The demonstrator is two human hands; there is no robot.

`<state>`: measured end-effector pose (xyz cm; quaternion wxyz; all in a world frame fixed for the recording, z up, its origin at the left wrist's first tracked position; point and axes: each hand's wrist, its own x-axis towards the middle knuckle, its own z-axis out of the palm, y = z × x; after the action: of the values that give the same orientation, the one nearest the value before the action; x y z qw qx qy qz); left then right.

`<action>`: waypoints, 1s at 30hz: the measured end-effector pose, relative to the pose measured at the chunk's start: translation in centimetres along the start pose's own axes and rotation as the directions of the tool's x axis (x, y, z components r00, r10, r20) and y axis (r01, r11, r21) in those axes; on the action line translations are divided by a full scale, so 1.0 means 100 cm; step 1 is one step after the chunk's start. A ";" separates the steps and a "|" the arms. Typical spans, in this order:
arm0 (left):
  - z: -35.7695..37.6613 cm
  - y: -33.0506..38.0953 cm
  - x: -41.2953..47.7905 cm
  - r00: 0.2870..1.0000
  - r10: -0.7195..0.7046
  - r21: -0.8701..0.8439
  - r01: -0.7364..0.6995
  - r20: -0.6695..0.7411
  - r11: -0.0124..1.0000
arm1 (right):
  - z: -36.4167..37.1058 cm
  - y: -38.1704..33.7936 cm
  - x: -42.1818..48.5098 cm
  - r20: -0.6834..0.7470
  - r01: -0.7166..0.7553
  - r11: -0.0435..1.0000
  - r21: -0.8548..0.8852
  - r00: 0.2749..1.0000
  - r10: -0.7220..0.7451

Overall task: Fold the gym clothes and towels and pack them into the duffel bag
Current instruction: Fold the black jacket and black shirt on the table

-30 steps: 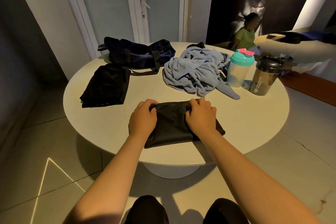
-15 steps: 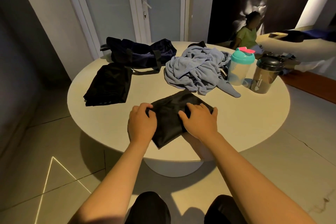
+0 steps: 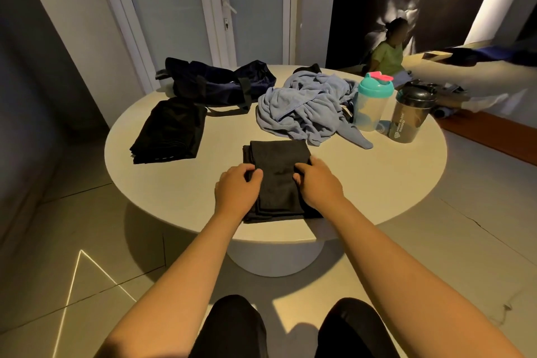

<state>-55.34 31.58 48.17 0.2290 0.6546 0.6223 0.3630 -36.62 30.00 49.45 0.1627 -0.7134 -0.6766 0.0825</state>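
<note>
A folded black garment (image 3: 279,171) lies lengthwise near the front edge of the round white table (image 3: 377,183). My left hand (image 3: 236,186) grips its left edge with curled fingers. On the opposite edge my right hand (image 3: 318,182) holds the cloth the same way. Another folded black garment (image 3: 170,131) sits at the left. A crumpled light blue towel (image 3: 305,107) is heaped behind the garment I hold. The dark navy duffel bag (image 3: 218,83) lies at the back left with its strap trailing on the table.
Two shaker bottles stand at the right: a clear one with a teal lid (image 3: 372,102) and a dark one (image 3: 411,113). A person in a green top (image 3: 389,49) sits beyond the table. Glass doors are behind the bag.
Both hands turned the black garment from crosswise to lengthwise on the table and kept hold of its sides. Nothing else moved.
</note>
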 end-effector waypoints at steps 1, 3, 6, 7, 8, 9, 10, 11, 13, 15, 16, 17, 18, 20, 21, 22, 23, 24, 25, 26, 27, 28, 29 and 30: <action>0.004 0.003 -0.002 1.000 0.011 0.004 -0.011 0.018 1.000 | 0.001 -0.002 0.000 -0.076 -0.025 0.999 -0.044 0.997 0.021; 0.011 0.008 -0.006 1.000 0.020 0.010 -0.020 0.019 1.000 | -0.002 -0.009 -0.001 -0.229 -0.070 0.987 -0.144 0.973 0.036; 0.014 0.013 -0.006 1.000 -0.008 -0.024 0.009 0.021 1.000 | -0.009 -0.022 -0.006 -0.273 -0.020 0.991 -0.130 0.962 -0.017; 0.014 0.013 -0.005 1.000 -0.018 -0.069 0.018 0.000 0.997 | -0.009 -0.024 -0.008 -0.213 0.010 0.997 -0.077 0.977 -0.026; 0.014 0.012 -0.004 0.999 -0.022 -0.099 0.018 -0.041 0.995 | -0.006 -0.025 -0.011 -0.142 0.033 0.999 -0.011 0.989 -0.034; 0.014 0.010 -0.003 0.995 -0.015 -0.104 0.005 -0.096 0.995 | 0.000 -0.024 -0.015 -0.085 0.045 0.998 0.047 0.996 -0.041; 0.014 0.008 0.000 0.991 -0.004 -0.097 -0.010 -0.137 0.995 | 0.007 -0.022 -0.020 -0.066 0.053 0.995 0.080 0.997 -0.048; 0.014 0.006 0.002 0.990 -0.003 -0.096 -0.011 -0.143 0.995 | 0.013 -0.019 -0.023 -0.080 0.063 0.993 0.098 0.995 -0.055; 0.015 0.008 0.006 0.997 -0.035 -0.094 0.029 -0.066 0.995 | 0.020 -0.015 -0.028 -0.146 0.106 0.986 0.129 0.985 -0.087; 0.015 0.015 0.007 0.998 -0.062 -0.027 0.061 -0.015 0.998 | 0.021 -0.014 -0.030 -0.188 0.163 0.975 0.149 0.973 -0.134; 0.014 0.018 0.007 0.998 -0.065 0.003 0.065 -0.017 0.998 | 0.021 -0.014 -0.030 -0.207 0.190 0.970 0.150 0.966 -0.157; 0.015 0.019 0.007 0.998 -0.059 0.019 0.059 -0.027 0.998 | 0.020 -0.013 -0.031 -0.217 0.210 0.967 0.143 0.960 -0.177; 0.016 0.019 0.006 0.998 -0.043 0.027 0.044 -0.036 0.999 | 0.019 -0.013 -0.032 -0.210 0.223 0.966 0.128 0.958 -0.194; 0.018 0.014 0.005 0.999 -0.010 0.012 0.010 -0.045 1.000 | 0.018 -0.011 -0.033 -0.169 0.235 0.968 0.088 0.961 -0.218; 0.018 0.011 0.004 0.998 0.005 -0.023 -0.006 -0.055 1.000 | 0.018 -0.011 -0.033 -0.152 0.226 0.971 0.076 0.965 -0.213; 0.019 0.008 0.005 0.998 0.014 -0.066 -0.018 -0.067 0.998 | 0.016 -0.012 -0.034 -0.149 0.210 0.975 0.073 0.969 -0.198; 0.019 0.005 0.005 0.997 0.020 -0.104 -0.028 -0.074 0.994 | 0.015 -0.013 -0.034 -0.155 0.191 0.979 0.065 0.972 -0.179; 0.019 0.004 0.005 0.997 0.024 -0.128 -0.033 -0.071 0.991 | 0.014 -0.015 -0.034 -0.176 0.176 0.984 0.038 0.970 -0.167; 0.019 0.003 0.005 0.997 0.026 -0.141 -0.036 -0.070 0.989 | 0.014 -0.016 -0.034 -0.206 0.165 0.986 0.000 0.965 -0.162; 0.020 0.002 0.006 0.997 0.027 -0.147 -0.038 -0.073 0.988 | 0.013 -0.017 -0.034 -0.232 0.156 0.987 -0.035 0.959 -0.160; 0.020 0.002 0.006 0.996 0.030 -0.136 -0.041 -0.079 0.990 | 0.011 -0.018 -0.033 -0.250 0.144 0.988 -0.060 0.956 -0.155; 0.021 0.001 0.005 0.995 0.038 -0.100 -0.046 -0.087 0.994 | 0.009 -0.020 -0.033 -0.253 0.126 0.989 -0.080 0.957 -0.143; 0.022 0.002 0.004 0.994 0.053 -0.031 -0.057 -0.096 0.998 | 0.007 -0.020 -0.033 -0.249 0.100 0.990 -0.097 0.961 -0.122; 0.023 0.003 0.002 0.992 0.073 0.056 -0.067 -0.102 0.996 | 0.004 -0.020 -0.033 -0.245 0.068 0.992 -0.104 0.965 -0.092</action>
<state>-53.45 32.12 46.97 0.1659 0.6620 0.6195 0.3879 -38.85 26.88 49.41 0.2154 -0.6972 -0.6821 -0.0465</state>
